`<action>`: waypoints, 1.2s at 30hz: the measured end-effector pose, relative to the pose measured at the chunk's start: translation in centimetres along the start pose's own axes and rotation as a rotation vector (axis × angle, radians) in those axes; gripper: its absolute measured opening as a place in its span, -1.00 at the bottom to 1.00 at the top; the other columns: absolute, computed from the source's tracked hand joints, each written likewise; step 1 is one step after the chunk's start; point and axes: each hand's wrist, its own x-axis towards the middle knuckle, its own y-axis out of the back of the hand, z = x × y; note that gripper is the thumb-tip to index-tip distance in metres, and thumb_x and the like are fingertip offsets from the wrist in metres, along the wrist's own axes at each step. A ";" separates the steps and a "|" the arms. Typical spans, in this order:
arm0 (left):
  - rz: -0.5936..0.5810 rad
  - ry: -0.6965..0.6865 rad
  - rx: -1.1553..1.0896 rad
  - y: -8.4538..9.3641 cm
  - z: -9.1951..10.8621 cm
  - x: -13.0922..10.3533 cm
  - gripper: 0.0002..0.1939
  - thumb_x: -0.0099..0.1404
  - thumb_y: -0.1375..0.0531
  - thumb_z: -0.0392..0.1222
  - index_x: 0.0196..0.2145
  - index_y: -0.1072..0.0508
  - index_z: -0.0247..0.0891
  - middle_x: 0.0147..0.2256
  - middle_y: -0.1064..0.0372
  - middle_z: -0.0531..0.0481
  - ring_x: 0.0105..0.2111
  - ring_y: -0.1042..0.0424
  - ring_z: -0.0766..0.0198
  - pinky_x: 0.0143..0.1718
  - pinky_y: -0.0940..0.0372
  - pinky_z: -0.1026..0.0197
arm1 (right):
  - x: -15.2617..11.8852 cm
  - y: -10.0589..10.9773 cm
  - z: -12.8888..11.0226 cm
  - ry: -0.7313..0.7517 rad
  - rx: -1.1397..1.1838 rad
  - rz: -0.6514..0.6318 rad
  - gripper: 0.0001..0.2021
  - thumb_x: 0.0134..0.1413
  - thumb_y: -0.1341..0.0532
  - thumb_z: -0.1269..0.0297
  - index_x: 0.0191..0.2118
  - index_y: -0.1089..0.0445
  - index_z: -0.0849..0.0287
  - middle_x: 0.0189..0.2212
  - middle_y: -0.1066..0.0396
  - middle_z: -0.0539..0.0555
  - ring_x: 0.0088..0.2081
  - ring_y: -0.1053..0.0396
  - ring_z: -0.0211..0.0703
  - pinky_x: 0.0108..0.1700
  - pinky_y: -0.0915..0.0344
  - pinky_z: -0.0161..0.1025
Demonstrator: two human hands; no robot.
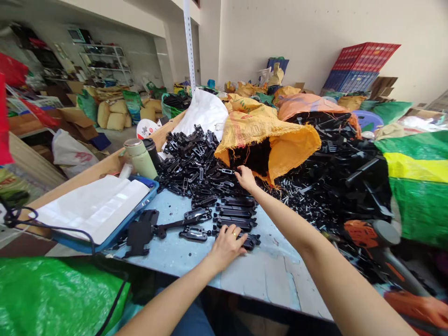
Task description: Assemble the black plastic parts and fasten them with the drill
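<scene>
My left hand [228, 245]: spread on black brackets [235, 222], perhaps steadying them. Right hand [246, 178], apart: at slotted link [227, 171], grip unclear.

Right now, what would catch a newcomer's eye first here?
Probably the yellow sack, lying open-mouthed on the table, with a heap of black parts to its left. Next, the right hand at the heap's edge by the sack's mouth, then the red and blue crates stacked at the back right.

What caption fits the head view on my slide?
Left hand at the near end of a row of black parts, right hand at the edge of a pile, by an open yellow sack.
</scene>
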 end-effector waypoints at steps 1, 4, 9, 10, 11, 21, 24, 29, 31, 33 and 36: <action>0.017 0.017 -0.007 0.3 0.1 -0.2 -0.45 0.13 -0.22 0.03 0.05 -0.26 -0.18 -0.08 -0.30 -0.17 0.01 -0.20 0.03 -0.02 -0.09 -0.05 | 1.5 -0.6 -0.4 -0.034 -0.008 0.004 -0.66 0.18 -0.02 0.20 0.02 -0.18 0.23 -0.07 -0.26 0.24 -0.02 -0.15 0.00 0.03 -0.08 -0.08; 0.093 0.077 -0.026 1.9 0.1 -1.1 -0.39 0.19 -0.13 0.11 0.12 -0.18 -0.24 -0.02 -0.26 -0.21 0.07 -0.13 -0.01 0.05 -0.05 -0.09 | 5.5 -1.8 -1.5 -0.129 -0.012 0.023 -0.59 0.16 -0.05 0.16 0.07 -0.14 0.25 -0.05 -0.24 0.30 0.00 -0.15 0.08 0.01 -0.09 -0.04; 0.250 0.314 -0.008 5.1 -5.8 -0.6 -0.58 0.29 -0.04 -0.04 0.04 -0.26 -0.27 -0.06 -0.28 -0.20 -0.01 -0.21 0.05 -0.02 -0.16 -0.04 | 9.3 -2.6 -2.3 -0.227 0.047 0.032 -0.58 0.12 -0.09 0.18 0.05 -0.20 0.29 -0.06 -0.28 0.32 -0.03 -0.23 0.08 -0.02 -0.14 -0.05; 0.281 0.405 0.010 5.6 -8.0 -0.1 -0.60 0.29 -0.03 -0.05 0.02 -0.27 -0.29 -0.09 -0.29 -0.21 -0.05 -0.25 0.06 -0.06 -0.20 -0.02 | 9.4 -2.4 -2.2 -0.231 0.064 0.027 -0.60 0.10 -0.11 0.20 0.03 -0.24 0.29 -0.08 -0.31 0.31 -0.04 -0.26 0.06 -0.03 -0.15 -0.07; 0.298 0.504 0.041 6.1 -10.5 0.6 -0.62 0.30 -0.01 -0.06 0.00 -0.28 -0.32 -0.11 -0.30 -0.22 -0.08 -0.27 0.06 -0.08 -0.21 0.00 | 9.3 -2.2 -2.0 -0.233 0.081 0.025 -0.61 0.08 -0.12 0.21 0.01 -0.27 0.29 -0.10 -0.33 0.30 -0.05 -0.28 0.05 -0.03 -0.16 -0.08; 0.136 1.040 0.144 5.5 -24.0 6.0 -0.74 0.22 -0.08 -0.23 -0.23 -0.39 -0.51 -0.17 -0.34 -0.40 -0.10 -0.29 -0.04 -0.15 -0.20 0.03 | -8.3 6.0 1.3 -0.051 0.395 -0.049 -0.57 0.09 -0.08 0.15 0.04 -0.27 0.28 -0.09 -0.41 0.18 -0.14 -0.40 -0.11 -0.09 -0.33 -0.16; 0.115 1.071 0.128 4.6 -23.5 5.7 -0.74 0.22 -0.08 -0.24 -0.20 -0.37 -0.50 -0.22 -0.38 -0.37 -0.12 -0.33 -0.02 -0.16 -0.21 0.04 | -19.0 10.3 2.9 0.099 0.447 -0.279 -0.58 0.05 -0.17 0.14 0.03 -0.31 0.15 -0.04 -0.37 0.13 -0.05 -0.35 -0.07 0.00 -0.29 -0.12; 0.116 1.079 0.110 4.5 -22.1 4.4 -0.71 0.22 -0.08 -0.17 -0.20 -0.37 -0.48 -0.20 -0.38 -0.39 -0.11 -0.34 -0.04 -0.17 -0.21 0.06 | -31.9 14.2 5.0 0.065 0.188 -0.512 -0.61 0.10 -0.11 0.14 0.05 -0.32 0.07 0.01 -0.33 0.12 0.03 -0.28 -0.04 0.09 -0.21 -0.11; 0.120 1.060 0.101 5.2 -21.3 4.0 -0.72 0.20 -0.10 -0.16 -0.26 -0.38 -0.48 -0.22 -0.38 -0.40 -0.13 -0.35 -0.07 -0.17 -0.21 0.04 | -33.7 14.1 4.8 0.057 0.124 -0.532 -0.60 0.12 -0.09 0.15 0.08 -0.28 0.06 0.03 -0.31 0.12 0.04 -0.27 -0.05 0.11 -0.19 -0.12; 0.127 1.026 0.094 6.1 -20.2 3.6 -0.74 0.19 -0.11 -0.16 -0.32 -0.39 -0.48 -0.27 -0.39 -0.41 -0.17 -0.36 -0.10 -0.17 -0.20 0.01 | -33.9 13.2 3.9 0.049 0.079 -0.501 -0.56 0.12 -0.07 0.15 0.13 -0.22 0.06 0.07 -0.26 0.13 0.07 -0.23 -0.05 0.12 -0.17 -0.11; 0.175 0.934 0.092 7.4 -17.2 2.8 -0.74 0.21 -0.07 -0.16 -0.30 -0.35 -0.48 -0.22 -0.35 -0.42 -0.12 -0.32 -0.11 -0.12 -0.17 -0.02 | -32.7 11.3 1.6 0.062 0.055 -0.435 -0.51 0.13 -0.06 0.11 0.18 -0.13 0.07 0.06 -0.24 0.17 0.06 -0.21 0.01 0.10 -0.16 -0.02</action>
